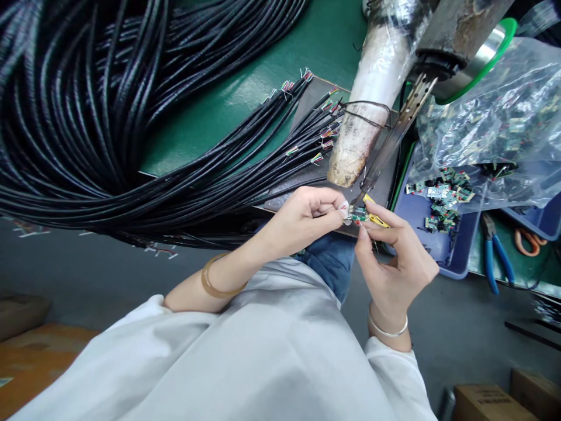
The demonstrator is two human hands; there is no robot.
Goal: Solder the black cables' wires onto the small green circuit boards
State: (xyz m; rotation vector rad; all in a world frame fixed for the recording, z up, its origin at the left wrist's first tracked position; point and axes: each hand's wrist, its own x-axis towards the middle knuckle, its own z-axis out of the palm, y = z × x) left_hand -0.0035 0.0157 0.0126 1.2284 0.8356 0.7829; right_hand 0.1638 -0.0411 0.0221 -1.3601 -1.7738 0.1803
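My right hand (392, 251) is closed, with thumb and fingers at the end of a small green circuit board (359, 215). A yellow piece with dark marks (377, 220) shows beside the board, partly covered by the fingers. My left hand (309, 213) is pinched at the board's other end. Something white with a bit of red (345, 210) shows at its fingertips, too small to name. Right above the board is the lower end of a soldering iron (381, 155), pointing down; whether its tip touches the board I cannot tell.
Black cables (210, 164) with stripped coloured wire ends lie on the green table (245, 99). A white wrapped tube (362, 123) hangs over the work. At right are a blue tray (458, 257) of circuit boards (447, 196), a plastic bag (504, 111), a solder reel (477, 64) and blue-handled pliers (495, 254).
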